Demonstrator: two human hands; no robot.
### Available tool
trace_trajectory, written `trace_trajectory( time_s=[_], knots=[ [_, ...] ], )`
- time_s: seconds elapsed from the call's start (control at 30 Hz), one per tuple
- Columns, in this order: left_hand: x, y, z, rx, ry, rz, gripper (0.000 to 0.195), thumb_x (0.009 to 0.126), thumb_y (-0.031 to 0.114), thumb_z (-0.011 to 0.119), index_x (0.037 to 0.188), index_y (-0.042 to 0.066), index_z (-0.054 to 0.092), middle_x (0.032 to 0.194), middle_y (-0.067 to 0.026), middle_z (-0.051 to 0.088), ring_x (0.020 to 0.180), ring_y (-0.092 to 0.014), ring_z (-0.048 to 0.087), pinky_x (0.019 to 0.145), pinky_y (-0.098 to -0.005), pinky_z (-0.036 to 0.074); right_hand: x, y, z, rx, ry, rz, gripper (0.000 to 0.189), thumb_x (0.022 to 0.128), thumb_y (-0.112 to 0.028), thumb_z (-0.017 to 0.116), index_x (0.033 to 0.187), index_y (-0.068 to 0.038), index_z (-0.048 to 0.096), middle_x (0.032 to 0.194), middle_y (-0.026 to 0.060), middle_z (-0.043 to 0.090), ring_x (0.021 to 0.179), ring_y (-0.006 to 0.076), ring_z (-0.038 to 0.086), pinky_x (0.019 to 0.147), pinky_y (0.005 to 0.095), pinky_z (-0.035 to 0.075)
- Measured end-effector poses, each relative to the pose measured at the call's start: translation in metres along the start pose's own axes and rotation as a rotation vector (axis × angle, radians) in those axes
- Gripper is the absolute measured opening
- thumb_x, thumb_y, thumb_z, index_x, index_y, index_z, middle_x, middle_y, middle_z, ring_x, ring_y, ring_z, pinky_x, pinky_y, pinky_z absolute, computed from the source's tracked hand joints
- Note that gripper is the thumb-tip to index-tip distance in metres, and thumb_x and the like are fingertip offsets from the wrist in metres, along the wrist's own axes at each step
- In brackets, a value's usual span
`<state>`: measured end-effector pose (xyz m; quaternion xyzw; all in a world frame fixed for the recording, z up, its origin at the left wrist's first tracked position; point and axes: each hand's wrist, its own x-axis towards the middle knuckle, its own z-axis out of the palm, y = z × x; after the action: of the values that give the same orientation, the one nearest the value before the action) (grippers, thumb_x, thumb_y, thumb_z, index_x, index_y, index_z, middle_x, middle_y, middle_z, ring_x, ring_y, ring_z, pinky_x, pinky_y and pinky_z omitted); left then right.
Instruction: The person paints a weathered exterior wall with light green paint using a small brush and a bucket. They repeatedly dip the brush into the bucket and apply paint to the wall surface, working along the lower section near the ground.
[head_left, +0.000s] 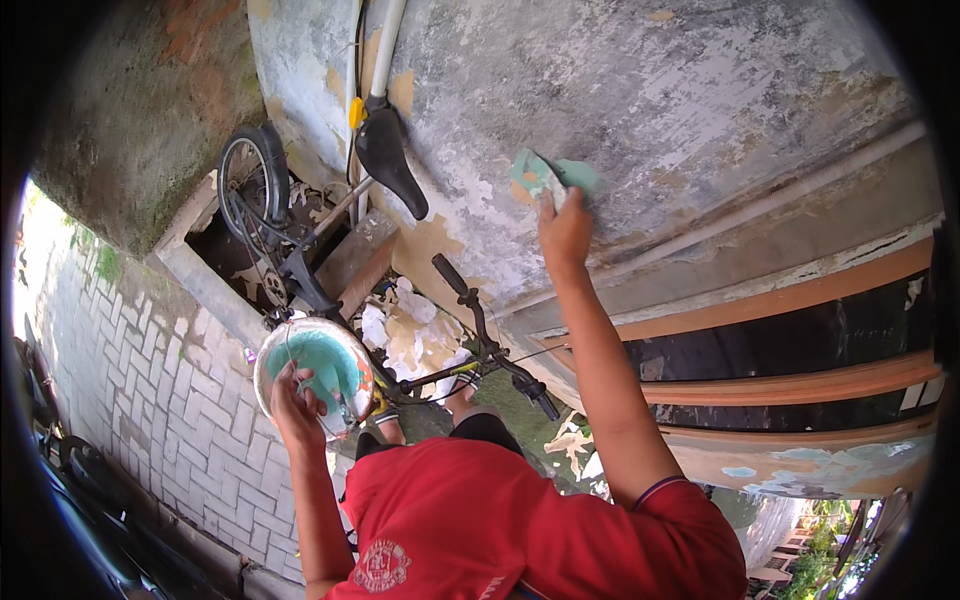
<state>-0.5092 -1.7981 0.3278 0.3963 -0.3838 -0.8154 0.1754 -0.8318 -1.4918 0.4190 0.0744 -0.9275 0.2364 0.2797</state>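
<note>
My right hand grips a putty knife whose blade lies against the weathered wall. Around the blade sits a patch of wet green filler, with more green on the wall to its left. My left hand is closed on the thin wire handle of a white bucket, low at the left. Turquoise-green paste coats the bucket's inside, and a tool, partly hidden, leans within it.
A bicycle stands between my body and the wall, its saddle near white pipes. Peeled paint flakes litter the ground. A wooden window frame is at right, brick paving at left, with parked motorcycles beyond.
</note>
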Motion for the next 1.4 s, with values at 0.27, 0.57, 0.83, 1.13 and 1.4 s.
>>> trace_trajectory(
  time_s=[0.27, 0.57, 0.83, 1.13, 1.4],
  knots=[
    [0.003, -0.002, -0.014, -0.026, 0.015, 0.0, 0.046, 0.096, 0.034, 0.051, 0.127, 0.0, 0.051, 0.095, -0.0042, 0.057, 0.051, -0.006, 0.036, 0.046, -0.0255, 0.034, -0.027, 0.011, -0.049, 0.016, -0.038, 0.032, 0.032, 0.094, -0.029, 0.064, 0.096, 0.0, 0.054, 0.076, 0.0252, 0.067, 0.073, 0.0445, 0.067, 0.06, 0.0489, 0.051],
    [0.004, -0.001, -0.001, -0.044, -0.027, -0.012, 0.046, 0.096, 0.034, 0.051, 0.127, 0.0, 0.051, 0.098, -0.0054, 0.058, 0.051, -0.008, 0.038, 0.047, -0.0267, 0.037, 0.007, 0.019, -0.059, -0.121, 0.05, 0.04, 0.031, 0.095, -0.029, 0.063, 0.1, 0.001, 0.055, 0.079, 0.0267, 0.067, 0.077, 0.0434, 0.068, 0.065, 0.0504, 0.052],
    [0.01, -0.005, -0.004, -0.085, -0.001, -0.032, 0.048, 0.096, 0.034, 0.05, 0.129, -0.002, 0.05, 0.099, -0.0071, 0.058, 0.052, -0.009, 0.038, 0.049, -0.0288, 0.039, -0.014, 0.018, -0.086, 0.032, -0.002, 0.029, 0.033, 0.092, -0.028, 0.068, 0.096, 0.002, 0.055, 0.081, 0.0226, 0.068, 0.079, 0.0423, 0.068, 0.067, 0.0441, 0.052],
    [0.01, 0.023, 0.002, -0.035, -0.158, -0.095, 0.051, 0.095, 0.034, 0.049, 0.13, -0.003, 0.048, 0.105, -0.0104, 0.06, 0.058, -0.012, 0.043, 0.054, -0.032, 0.043, -0.048, -0.025, -0.078, 0.366, -0.171, 0.188, 0.025, 0.097, -0.024, 0.061, 0.103, 0.001, 0.057, 0.078, 0.0178, 0.066, 0.068, 0.0233, 0.069, 0.059, 0.0397, 0.051],
    [0.001, 0.057, 0.026, -0.057, -0.33, -0.197, 0.046, 0.096, 0.032, 0.044, 0.124, -0.004, 0.047, 0.1, -0.0114, 0.061, 0.052, -0.013, 0.042, 0.049, -0.0308, 0.041, -0.172, -0.137, 0.013, 0.371, -0.868, -0.718, 0.013, 0.085, -0.008, 0.059, 0.098, -0.008, 0.063, 0.079, 0.0094, 0.065, 0.072, 0.0301, 0.068, 0.061, 0.0423, 0.054]
  ],
)
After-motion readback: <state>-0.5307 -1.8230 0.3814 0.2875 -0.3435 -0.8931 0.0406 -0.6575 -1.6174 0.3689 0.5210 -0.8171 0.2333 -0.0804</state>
